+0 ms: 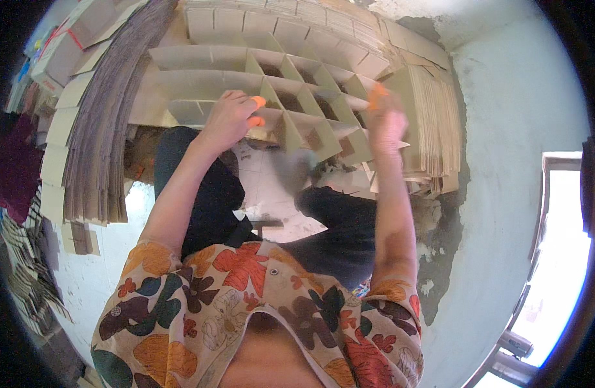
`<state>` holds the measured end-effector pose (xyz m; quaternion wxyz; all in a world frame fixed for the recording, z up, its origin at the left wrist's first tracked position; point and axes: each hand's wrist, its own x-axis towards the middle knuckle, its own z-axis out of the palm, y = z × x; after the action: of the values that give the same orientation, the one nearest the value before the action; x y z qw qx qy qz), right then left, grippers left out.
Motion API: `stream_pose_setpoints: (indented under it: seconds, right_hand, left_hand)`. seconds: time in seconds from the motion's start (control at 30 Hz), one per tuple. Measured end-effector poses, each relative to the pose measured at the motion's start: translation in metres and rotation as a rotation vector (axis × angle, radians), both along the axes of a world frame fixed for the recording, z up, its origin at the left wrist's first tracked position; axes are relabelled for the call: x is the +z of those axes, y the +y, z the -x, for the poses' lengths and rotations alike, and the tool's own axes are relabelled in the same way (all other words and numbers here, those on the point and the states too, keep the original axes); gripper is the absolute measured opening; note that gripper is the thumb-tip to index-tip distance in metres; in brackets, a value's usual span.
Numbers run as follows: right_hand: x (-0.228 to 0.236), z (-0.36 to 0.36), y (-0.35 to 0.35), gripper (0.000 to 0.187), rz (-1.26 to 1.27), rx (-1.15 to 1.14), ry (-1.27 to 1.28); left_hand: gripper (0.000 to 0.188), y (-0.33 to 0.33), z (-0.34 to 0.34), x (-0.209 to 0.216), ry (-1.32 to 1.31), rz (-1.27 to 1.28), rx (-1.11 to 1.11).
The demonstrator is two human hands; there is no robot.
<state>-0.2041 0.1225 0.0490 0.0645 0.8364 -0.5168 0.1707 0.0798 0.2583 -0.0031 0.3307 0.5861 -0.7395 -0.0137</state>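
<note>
In front of me stands a cardboard divider, its slotted strips crossing into a grid of several open cells. Orange covers sit on some of my fingertips. My left hand is closed on a strip at the near left of the grid, thumb and finger on either side of it. At the grid's right end, my right hand grips the strip ends, its fingers partly hidden and slightly blurred. Long strips reach out to the left beyond the crossed cells.
A tall row of stacked cardboard strips stands at the left. More upright cardboard sheets are packed at the right against a pale wall. Slotted cardboard pieces lie along the back. A white box sits far left.
</note>
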Motion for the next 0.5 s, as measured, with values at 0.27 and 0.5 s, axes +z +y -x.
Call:
stream_pose_setpoints:
  seconds: [0.27,0.5]
  right_hand:
    - [-0.022,0.133,-0.043,0.049,-0.111,-0.357,0.273]
    - [-0.032,0.156,-0.067,0.032,-0.070,-0.294,0.107]
  left_hand:
    - [0.045,0.005,-0.002,0.007,-0.055,0.046,0.060]
    - [0.044,0.006,-0.003,0.006,-0.090,0.048,0.095]
